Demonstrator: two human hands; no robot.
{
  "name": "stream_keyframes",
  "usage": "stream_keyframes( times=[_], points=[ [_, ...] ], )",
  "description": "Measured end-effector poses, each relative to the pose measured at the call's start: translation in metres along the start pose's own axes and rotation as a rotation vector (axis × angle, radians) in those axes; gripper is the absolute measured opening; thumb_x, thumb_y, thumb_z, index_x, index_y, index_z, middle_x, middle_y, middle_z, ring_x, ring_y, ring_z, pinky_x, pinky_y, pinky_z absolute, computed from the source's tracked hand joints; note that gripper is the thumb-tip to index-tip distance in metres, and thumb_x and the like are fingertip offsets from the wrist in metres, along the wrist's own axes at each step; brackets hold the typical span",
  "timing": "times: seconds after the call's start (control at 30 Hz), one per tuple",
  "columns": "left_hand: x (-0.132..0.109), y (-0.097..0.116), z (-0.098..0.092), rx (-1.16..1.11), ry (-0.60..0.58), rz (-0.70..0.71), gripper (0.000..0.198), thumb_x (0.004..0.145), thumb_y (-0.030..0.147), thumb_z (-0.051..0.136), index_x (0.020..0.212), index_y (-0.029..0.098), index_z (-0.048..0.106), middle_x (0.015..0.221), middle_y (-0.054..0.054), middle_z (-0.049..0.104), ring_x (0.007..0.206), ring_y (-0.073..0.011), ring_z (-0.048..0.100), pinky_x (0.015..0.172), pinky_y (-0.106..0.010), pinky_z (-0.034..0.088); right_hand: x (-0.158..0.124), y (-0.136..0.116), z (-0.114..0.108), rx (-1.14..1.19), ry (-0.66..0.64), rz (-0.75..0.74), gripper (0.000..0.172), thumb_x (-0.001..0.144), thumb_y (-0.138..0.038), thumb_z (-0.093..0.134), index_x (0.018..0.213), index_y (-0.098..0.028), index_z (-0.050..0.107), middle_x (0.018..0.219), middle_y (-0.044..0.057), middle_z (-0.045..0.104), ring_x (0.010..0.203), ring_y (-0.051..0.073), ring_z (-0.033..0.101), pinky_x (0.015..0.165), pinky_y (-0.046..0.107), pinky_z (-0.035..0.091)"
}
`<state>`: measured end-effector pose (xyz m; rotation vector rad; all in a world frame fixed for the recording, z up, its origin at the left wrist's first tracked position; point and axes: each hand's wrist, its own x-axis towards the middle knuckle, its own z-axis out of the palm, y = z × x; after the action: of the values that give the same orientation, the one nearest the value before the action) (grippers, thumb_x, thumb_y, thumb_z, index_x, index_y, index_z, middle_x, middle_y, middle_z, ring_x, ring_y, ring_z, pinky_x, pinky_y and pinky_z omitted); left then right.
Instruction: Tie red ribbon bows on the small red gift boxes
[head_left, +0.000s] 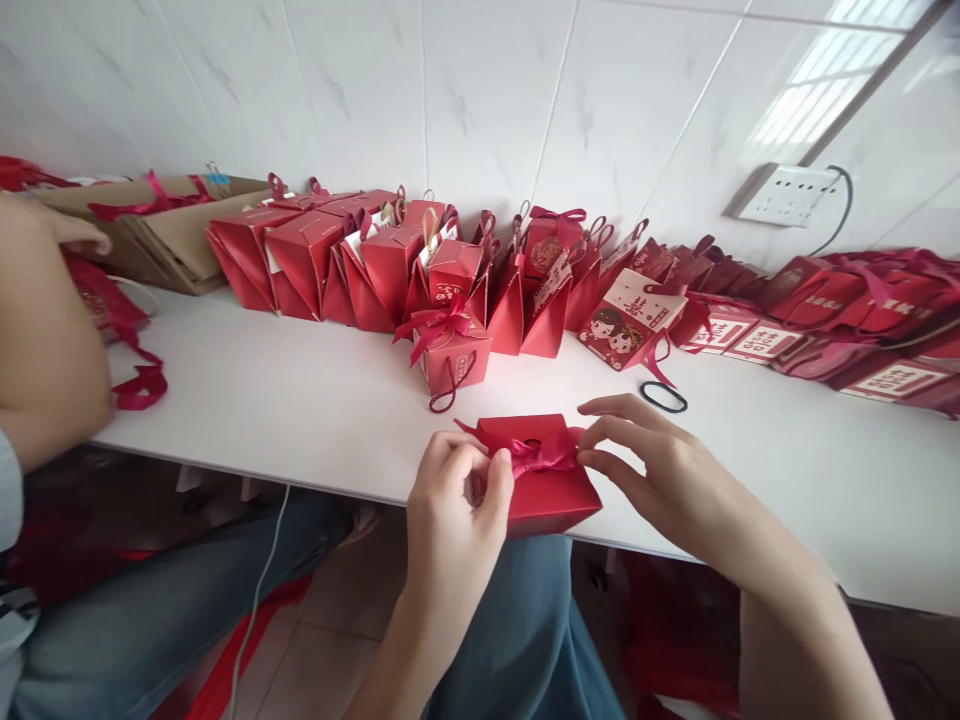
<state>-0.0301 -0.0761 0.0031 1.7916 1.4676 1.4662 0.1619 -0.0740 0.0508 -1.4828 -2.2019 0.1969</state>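
A small red gift box [555, 505] sits at the front edge of the white table, with a crimson ribbon [544, 457] tied in a bow on its top. My left hand [459, 490] is closed at the box's left side, pinching the left part of the ribbon between thumb and fingers. From the right, my right hand [664, 462] pinches the ribbon's right end, its other fingers loosely bent. Just behind stands a red box with a bow and cord handle [454, 355]. A black elastic band [664, 396] lies beyond my right hand.
Along the tiled wall stand many red gift boxes [390, 270] with ribbon loops. More boxes [847, 310] are stacked at the right, below a power strip [784, 195]. At the left, a co-worker's arm [52, 330] is near an open cardboard box [180, 245].
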Motion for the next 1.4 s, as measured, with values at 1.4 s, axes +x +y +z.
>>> stream_keyframes(
  times=[1.4],
  points=[
    [0.008,-0.017,0.001,-0.194,-0.093,-0.219,0.031,0.082,0.031,0.055,0.057,0.019,0.043,0.107,-0.003,0.059,0.097,-0.0178,0.056,0.077,-0.022,0.045,-0.001,-0.014,0.037,0.899,-0.043,0.548,0.035,0.077,-0.045,0.059,0.059,-0.020,0.044,0.055,-0.005,0.043,0.052,0.009,0.035,0.049,0.023,0.026]
  ],
)
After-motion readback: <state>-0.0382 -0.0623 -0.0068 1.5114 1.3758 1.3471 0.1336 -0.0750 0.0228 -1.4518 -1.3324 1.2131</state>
